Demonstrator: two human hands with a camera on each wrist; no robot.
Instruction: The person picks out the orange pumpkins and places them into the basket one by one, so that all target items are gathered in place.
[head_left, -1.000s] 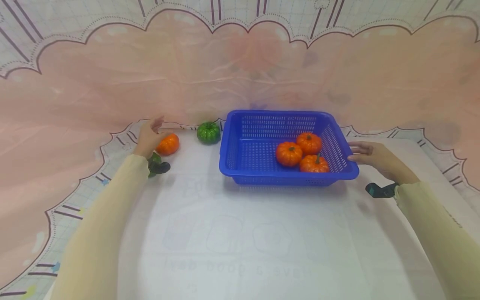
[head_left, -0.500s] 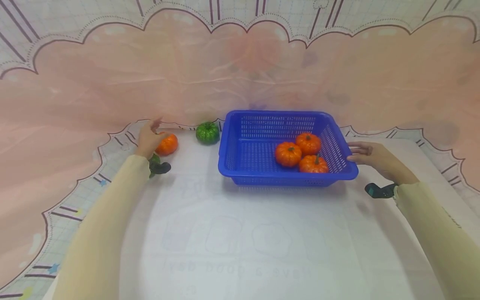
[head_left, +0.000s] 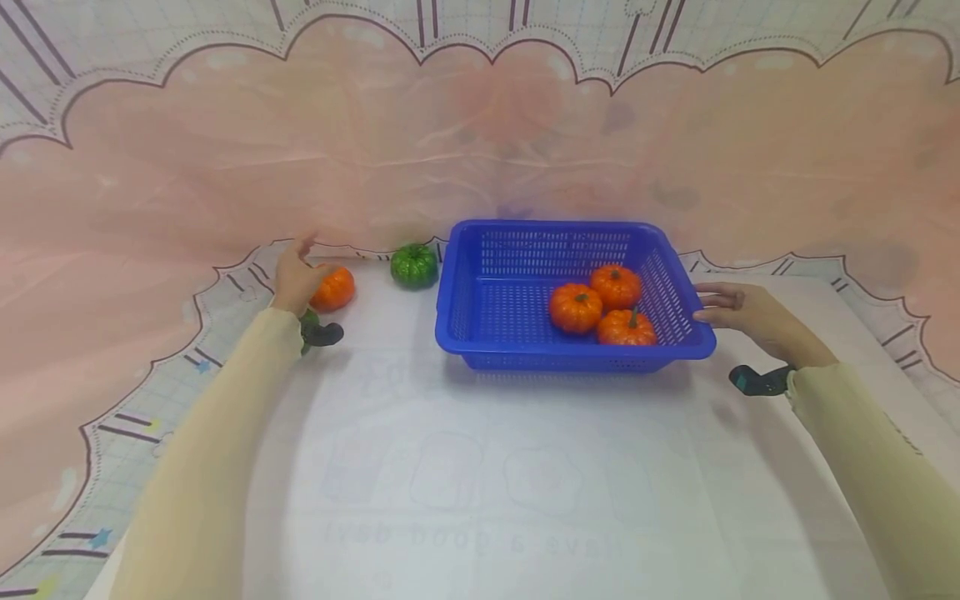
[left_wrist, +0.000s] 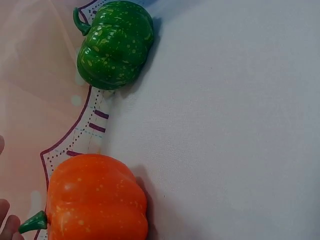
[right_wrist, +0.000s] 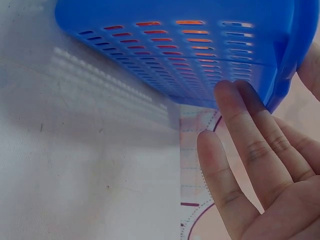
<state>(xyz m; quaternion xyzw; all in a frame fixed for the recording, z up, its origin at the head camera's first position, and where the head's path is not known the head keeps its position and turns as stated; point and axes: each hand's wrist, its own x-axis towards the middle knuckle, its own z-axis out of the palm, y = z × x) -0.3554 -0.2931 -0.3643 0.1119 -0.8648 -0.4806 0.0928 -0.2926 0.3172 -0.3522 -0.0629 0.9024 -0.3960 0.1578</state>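
Note:
My left hand (head_left: 296, 279) is at an orange toy pumpkin (head_left: 334, 288), its thumb over the pumpkin's near side and its fingers extended behind. In the left wrist view, only fingertips (left_wrist: 10, 227) show, close to the green stem. Another green pumpkin (head_left: 309, 317) is partly hidden by the left wrist. My right hand (head_left: 757, 321) is at the right rim of a blue plastic basket (head_left: 573, 352). Its fairly straight fingers (right_wrist: 255, 150) reach along the basket's outer wall, while the thumb (right_wrist: 311, 72) lies at the rim. Several orange pumpkins (head_left: 576, 308) sit in the basket's right half.
A speckled green pumpkin (head_left: 414, 267) stands just left of the basket. White cloth (head_left: 480, 467) with faint printing covers the table. Behind rises a pink patterned cloth backdrop (head_left: 420, 150). Dark wrist devices (head_left: 757, 381) stick out from both sleeves.
The left hand has shifted only slightly and stays at the orange pumpkin. The right hand remains at the basket's rim. The whole view has drifted a little.

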